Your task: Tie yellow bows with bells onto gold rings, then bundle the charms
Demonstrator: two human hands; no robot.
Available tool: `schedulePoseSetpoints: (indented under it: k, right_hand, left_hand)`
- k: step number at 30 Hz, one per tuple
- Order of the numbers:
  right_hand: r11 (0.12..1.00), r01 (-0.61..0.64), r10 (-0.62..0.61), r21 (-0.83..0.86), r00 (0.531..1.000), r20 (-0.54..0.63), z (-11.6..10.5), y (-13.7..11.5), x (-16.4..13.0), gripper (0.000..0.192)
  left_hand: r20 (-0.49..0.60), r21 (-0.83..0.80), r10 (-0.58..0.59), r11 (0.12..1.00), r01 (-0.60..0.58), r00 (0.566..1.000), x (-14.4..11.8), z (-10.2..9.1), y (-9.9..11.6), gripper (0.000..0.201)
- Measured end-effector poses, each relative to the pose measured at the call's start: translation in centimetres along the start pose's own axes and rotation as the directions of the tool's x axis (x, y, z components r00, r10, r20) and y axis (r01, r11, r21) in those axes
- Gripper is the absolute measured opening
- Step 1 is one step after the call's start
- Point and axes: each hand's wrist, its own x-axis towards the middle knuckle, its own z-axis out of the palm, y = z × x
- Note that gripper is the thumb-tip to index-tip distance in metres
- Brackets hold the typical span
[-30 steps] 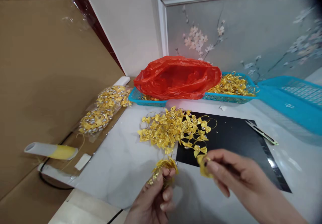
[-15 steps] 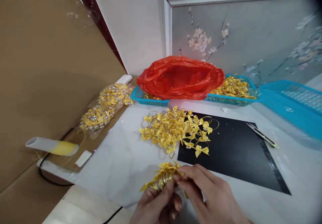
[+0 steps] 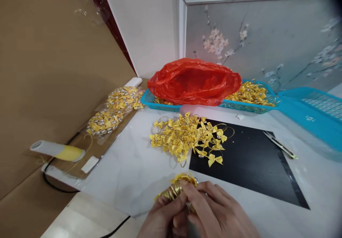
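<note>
My left hand (image 3: 162, 218) is closed round a bundle of yellow ribbon bows (image 3: 172, 192), whose gold cord loops lie stacked side by side. My right hand (image 3: 216, 209) meets it from the right, its fingers bent onto the near end of the same bundle. Its fingertips are partly hidden, and so is the lower side of the bundle. Just beyond both hands, a loose pile of yellow bows (image 3: 184, 136) with gold loops and small silvery beads spreads over the white tabletop (image 3: 125, 174) and onto a black sheet (image 3: 240, 166).
Behind the pile, a red plastic bag (image 3: 195, 81) rests on a blue basket (image 3: 160, 106) holding more bows. Another blue basket (image 3: 315, 113) stands at right. Small scissors (image 3: 280, 145) lie on the black sheet's edge. Bagged bows (image 3: 105, 122) and a white-yellow tube (image 3: 58, 150) are at left.
My right fingers have moved over the top of the bundle and now cover more of its right end. The view has shifted slightly; the pile and baskets stay put.
</note>
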Motion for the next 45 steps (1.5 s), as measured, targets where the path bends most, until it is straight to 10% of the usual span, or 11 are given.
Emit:
schedulePoseSetpoints:
  k: [12,16,21,38,45]
  right_hand:
    - [0.969,-0.196,0.198,0.152,0.98,-0.002,-0.6,1.1,-0.9,0.02]
    - [0.682,-0.582,0.547,0.442,0.808,0.219,-0.5,1.7,-2.2,0.021]
    - [0.32,-0.746,0.574,0.585,0.643,0.507,0.5,0.7,-2.5,0.026]
    - [0.722,-0.528,0.457,0.447,0.849,0.265,-0.3,1.1,-1.9,0.018]
    - [0.666,-0.54,0.407,0.514,0.841,0.356,-0.4,1.5,-1.0,0.018]
  left_hand:
    - [0.012,0.025,0.031,0.999,-0.031,0.999,0.0,-0.4,0.3,0.03]
    - [0.07,-0.11,-0.003,0.994,0.011,0.998,-0.7,-0.4,0.8,0.02]
    - [0.112,-0.197,-0.014,0.98,0.036,0.994,-0.9,-0.1,1.0,0.016]
    - [0.044,-0.174,0.017,0.985,-0.009,0.999,-0.7,0.0,0.6,0.015]
    - [0.033,-0.121,0.0,0.993,0.004,0.999,-0.7,-0.2,0.6,0.018]
